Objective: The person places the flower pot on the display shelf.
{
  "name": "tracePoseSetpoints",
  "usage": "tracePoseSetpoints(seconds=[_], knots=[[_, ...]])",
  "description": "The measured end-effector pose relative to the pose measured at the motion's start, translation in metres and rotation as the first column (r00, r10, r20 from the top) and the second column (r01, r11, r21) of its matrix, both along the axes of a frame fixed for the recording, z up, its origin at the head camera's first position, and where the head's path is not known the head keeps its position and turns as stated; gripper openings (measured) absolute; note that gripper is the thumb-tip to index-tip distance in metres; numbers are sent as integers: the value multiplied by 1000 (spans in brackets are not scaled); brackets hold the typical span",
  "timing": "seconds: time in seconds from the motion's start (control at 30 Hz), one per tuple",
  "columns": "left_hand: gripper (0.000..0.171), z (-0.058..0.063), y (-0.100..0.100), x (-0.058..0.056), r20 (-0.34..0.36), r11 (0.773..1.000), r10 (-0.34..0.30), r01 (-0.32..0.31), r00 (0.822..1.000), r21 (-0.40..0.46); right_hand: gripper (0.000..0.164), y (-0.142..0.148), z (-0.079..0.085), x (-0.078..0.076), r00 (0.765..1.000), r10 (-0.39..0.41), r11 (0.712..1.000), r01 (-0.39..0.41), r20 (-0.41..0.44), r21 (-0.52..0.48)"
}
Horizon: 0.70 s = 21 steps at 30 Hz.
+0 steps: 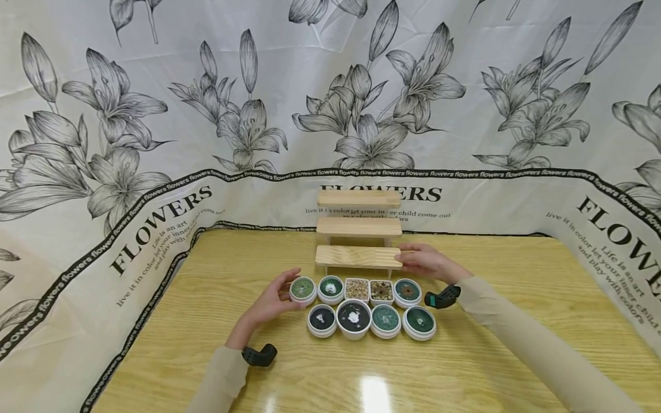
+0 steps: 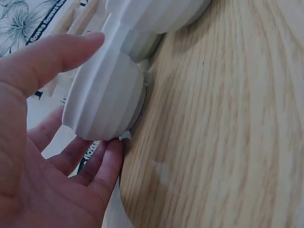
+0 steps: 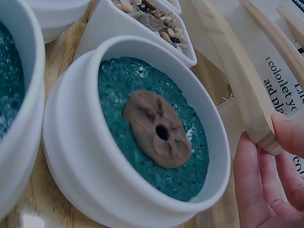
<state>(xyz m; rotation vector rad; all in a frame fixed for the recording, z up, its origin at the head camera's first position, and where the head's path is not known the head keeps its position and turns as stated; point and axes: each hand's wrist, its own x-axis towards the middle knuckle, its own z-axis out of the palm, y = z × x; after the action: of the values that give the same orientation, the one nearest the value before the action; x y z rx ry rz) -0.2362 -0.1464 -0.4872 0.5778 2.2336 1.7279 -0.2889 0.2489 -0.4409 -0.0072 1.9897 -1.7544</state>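
My left hand (image 1: 269, 301) is around the leftmost small white pot (image 1: 303, 290), which has a speckled green fill. In the left wrist view, thumb and fingers lie on opposite sides of this ribbed pot (image 2: 102, 95). My right hand (image 1: 426, 261) pinches the right end of the lowest wooden board (image 1: 356, 256) of a three-tier stand, thumb on one face and fingers on the other. Just in front of that hand is a round white pot (image 3: 71, 137) with a teal fill and a brown disc with a hole.
More white pots stand close together in two rows, including a larger dark-filled pot (image 1: 354, 321) and two square dishes of pebbles, one being the left dish (image 1: 357, 289). The upper boards, such as the top board (image 1: 358, 198), rise behind. A flower-print cloth (image 1: 289, 198) hangs beyond the wooden table (image 1: 206, 287).
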Motion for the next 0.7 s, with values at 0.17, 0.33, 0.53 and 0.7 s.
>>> tracePoseSetpoints(seconds=[0.17, 0.33, 0.53, 0.7], knots=[[84, -2, 0, -4, -7, 999, -11, 11, 1000, -32, 66, -2, 2, -3, 999, -35, 999, 35, 31, 7], [81, -2, 1, -5, -47, 997, -13, 9, 999, -73, 67, -1, -1, -5, 998, -55, 998, 55, 16, 34], [77, -5, 2, -5, -76, 997, 37, -42, 996, -66, 66, -2, -1, -4, 998, -61, 998, 61, 5, 30], [74, -7, 2, -5, -49, 995, 94, -96, 994, -40, 66, -3, -1, -4, 998, -66, 997, 65, 12, 29]])
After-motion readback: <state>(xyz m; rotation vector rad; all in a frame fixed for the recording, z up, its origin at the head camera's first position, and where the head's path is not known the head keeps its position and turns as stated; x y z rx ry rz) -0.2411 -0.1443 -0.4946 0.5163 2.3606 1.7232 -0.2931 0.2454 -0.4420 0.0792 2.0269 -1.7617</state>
